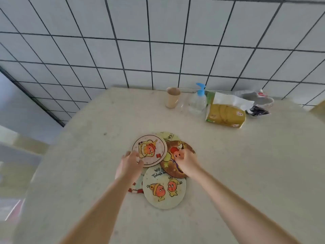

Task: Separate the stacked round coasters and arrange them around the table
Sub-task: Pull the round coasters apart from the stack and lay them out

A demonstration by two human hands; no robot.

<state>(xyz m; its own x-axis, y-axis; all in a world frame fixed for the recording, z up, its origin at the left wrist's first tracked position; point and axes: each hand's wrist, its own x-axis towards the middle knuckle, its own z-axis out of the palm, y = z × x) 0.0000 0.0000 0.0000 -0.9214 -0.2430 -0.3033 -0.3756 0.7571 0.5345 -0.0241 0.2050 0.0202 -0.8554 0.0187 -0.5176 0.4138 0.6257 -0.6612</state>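
Coasters lie fanned in one overlapping cluster at the middle of the table, so by my judgement the task is barely begun: the stack is spread but none sits apart yet, and all of them have yet to be carried out to places round the table

Five can be counted. A pale one lies on top at the far left, a brown one at the right, a large cream one nearest, a yellowish one peeking out at the far side, and a red-edged one mostly hidden under the left wrist. More may lie beneath; I cannot tell

Left hand rests at the near-left rim of the pale coaster, fingers loosely curled with the tips touching its edge; whether it truly pinches it I cannot tell. Right hand lies on the brown coaster, fingers bunched narrow and pressing down on its face, not gripping anything that I can see

At the far right stand one cup, one pump bottle, one tissue pack and one bowl
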